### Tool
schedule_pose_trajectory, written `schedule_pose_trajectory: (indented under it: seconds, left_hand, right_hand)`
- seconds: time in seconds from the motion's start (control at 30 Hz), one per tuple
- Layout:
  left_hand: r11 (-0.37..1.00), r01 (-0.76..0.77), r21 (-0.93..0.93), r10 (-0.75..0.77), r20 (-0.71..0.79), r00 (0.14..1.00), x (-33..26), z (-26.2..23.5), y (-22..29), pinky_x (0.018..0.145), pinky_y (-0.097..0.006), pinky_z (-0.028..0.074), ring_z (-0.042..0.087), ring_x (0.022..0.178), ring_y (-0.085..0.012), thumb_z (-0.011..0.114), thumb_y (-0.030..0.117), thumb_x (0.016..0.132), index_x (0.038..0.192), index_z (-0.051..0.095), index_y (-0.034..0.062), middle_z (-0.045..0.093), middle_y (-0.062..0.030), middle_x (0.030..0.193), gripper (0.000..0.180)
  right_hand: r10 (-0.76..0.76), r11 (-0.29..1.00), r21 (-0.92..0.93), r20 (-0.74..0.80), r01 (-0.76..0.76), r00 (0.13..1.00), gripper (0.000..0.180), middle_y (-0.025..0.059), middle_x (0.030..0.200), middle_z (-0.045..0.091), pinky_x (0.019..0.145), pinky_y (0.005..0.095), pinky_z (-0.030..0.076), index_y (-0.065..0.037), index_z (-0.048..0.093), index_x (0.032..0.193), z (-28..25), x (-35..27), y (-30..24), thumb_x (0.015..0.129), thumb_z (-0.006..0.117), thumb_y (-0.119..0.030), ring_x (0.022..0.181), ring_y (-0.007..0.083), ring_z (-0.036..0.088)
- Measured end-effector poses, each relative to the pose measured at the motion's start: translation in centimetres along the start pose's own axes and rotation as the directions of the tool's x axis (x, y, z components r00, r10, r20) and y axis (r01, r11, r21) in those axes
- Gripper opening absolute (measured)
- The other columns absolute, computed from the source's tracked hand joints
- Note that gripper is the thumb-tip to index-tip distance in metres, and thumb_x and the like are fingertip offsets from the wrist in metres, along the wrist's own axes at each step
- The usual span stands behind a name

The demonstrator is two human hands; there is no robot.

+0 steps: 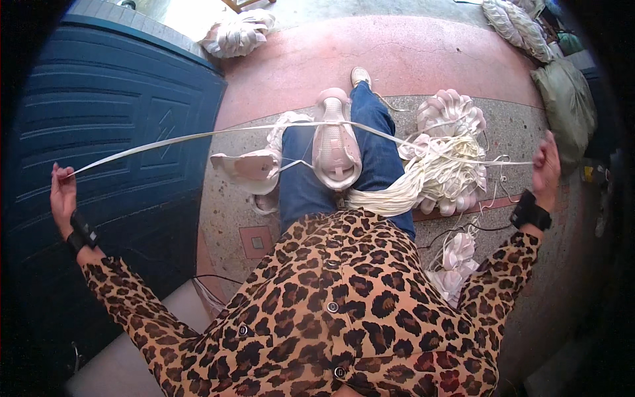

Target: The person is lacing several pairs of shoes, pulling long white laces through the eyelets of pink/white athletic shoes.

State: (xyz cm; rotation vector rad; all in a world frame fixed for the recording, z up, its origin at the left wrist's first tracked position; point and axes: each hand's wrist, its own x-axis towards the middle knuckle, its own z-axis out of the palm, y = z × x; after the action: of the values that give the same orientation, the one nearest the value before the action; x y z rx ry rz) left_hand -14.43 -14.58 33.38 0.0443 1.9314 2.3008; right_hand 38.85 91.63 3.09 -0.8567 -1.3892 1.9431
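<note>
— So where are the hands?
— Far apart: the left hand (63, 195) at the left edge and the right hand (546, 171) at the right each pinch an end of a long flat cream lace (198, 137), stretched taut across the frame.
— And beneath it?
— A pale pink sneaker upper (336, 142) rests on the lap at centre, beside a bundle of cream laces (423, 178) on the terrazzo floor (516, 132).

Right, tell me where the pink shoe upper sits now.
The pink shoe upper lies on the person's blue-jeaned lap, centre of the head view, under the stretched white lace.
</note>
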Motion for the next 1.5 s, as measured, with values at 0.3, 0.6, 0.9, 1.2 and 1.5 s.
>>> schedule_pose_trajectory:
  seconds: [0.3,0.6,0.9,1.2,1.5]
  left_hand:
    - [0.781,0.403,0.476,-0.474,0.034,0.88,-6.3,33.7,-34.9,0.041,-0.022,0.029,0.037,0.05,-0.0031,0.058,0.022,0.102,0.111,0.07,0.009,0.043,0.0095,0.065,0.02]
    - [0.716,0.457,0.527,-0.654,0.277,0.704,-11.8,49.1,-48.1,0.073,-0.028,0.055,0.068,0.083,-0.0173,0.053,0.017,0.103,0.104,0.063,-0.002,0.069,-0.0097,0.097,0.021]
    - [0.751,0.529,0.394,-0.638,0.228,0.735,-11.9,49.8,-48.7,0.074,-0.028,0.055,0.066,0.081,-0.015,0.053,0.016,0.103,0.106,0.063,-0.0027,0.068,-0.0085,0.097,0.022]
    - [0.803,0.433,0.409,-0.557,0.257,0.79,-12.2,49.3,-48.6,0.061,-0.026,0.054,0.065,0.073,-0.013,0.049,0.016,0.106,0.124,0.061,-0.0021,0.068,-0.0083,0.097,0.028]
    - [0.687,-0.146,0.712,-0.234,0.407,0.883,-12.4,45.9,-47.2,0.055,-0.036,0.054,0.069,0.061,-0.0224,0.06,0.017,0.097,0.119,0.073,0.0053,0.073,-0.0149,0.081,0.028]
  right_hand:
    - [0.223,0.766,-0.501,0.795,0.404,0.564,0.024,0.0155,0.1,0.074,0.085,0.0371,0.055,-0.003,0.075,0.111,31.1,-10.9,18.4,0.099,0.064,-0.021,0.093,0.0274,0.07]
    - [0.05,0.286,-0.619,0.772,0.731,0.634,0.02,0.0125,0.104,0.068,0.089,0.0452,0.048,-0.005,0.074,0.097,35.2,-10.3,21.8,0.096,0.06,-0.02,0.104,0.0343,0.061]
    - [0.168,0.056,-0.619,0.779,0.783,0.604,0.015,0.0086,0.096,0.066,0.086,0.0453,0.046,-0.009,0.073,0.087,36.7,-9.6,21.1,0.09,0.061,-0.017,0.103,0.0289,0.06]
    - [-0.132,0.009,-0.52,0.846,0.854,0.517,0.012,0.0059,0.091,0.064,0.083,0.0428,0.042,-0.012,0.073,0.086,37.6,-9.3,21.4,0.086,0.069,-0.024,0.101,0.025,0.058]
    - [0.027,0.046,-0.629,0.778,0.776,0.628,0.036,0.0124,0.102,0.067,0.087,0.0476,0.043,-0.005,0.072,0.1,36.7,-12.9,21.9,0.089,0.067,-0.039,0.107,0.0306,0.059]
